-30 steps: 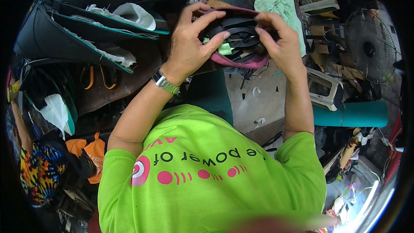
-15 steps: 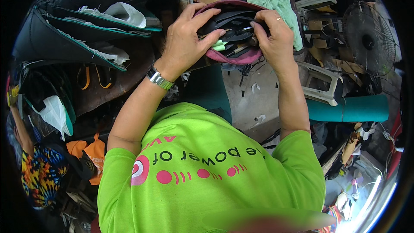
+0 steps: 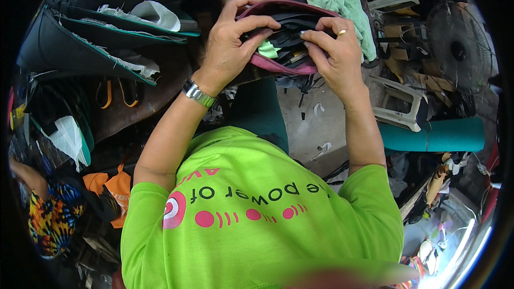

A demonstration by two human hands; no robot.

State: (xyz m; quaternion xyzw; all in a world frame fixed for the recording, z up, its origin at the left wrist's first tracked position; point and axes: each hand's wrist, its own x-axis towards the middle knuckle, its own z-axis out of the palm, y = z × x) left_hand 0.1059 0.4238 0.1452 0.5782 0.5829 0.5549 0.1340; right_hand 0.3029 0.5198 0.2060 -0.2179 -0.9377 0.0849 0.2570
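Left hand (image 3: 230,48), right hand (image 3: 334,48) grip maroon-rimmed, seemingly black piece (image 3: 284,35).

matt black straps (image 3: 286,35), shiny metal wristwatch (image 3: 198,93), soft green cloth (image 3: 337,0).

Bare grey concrete floor (image 3: 305,128) lies open below the raised hands. Stacked dark curved sheets with teal edges (image 3: 91,48) crowd the left; a rolled teal mat (image 3: 433,135) and grey plastic stool (image 3: 399,108) block the right.
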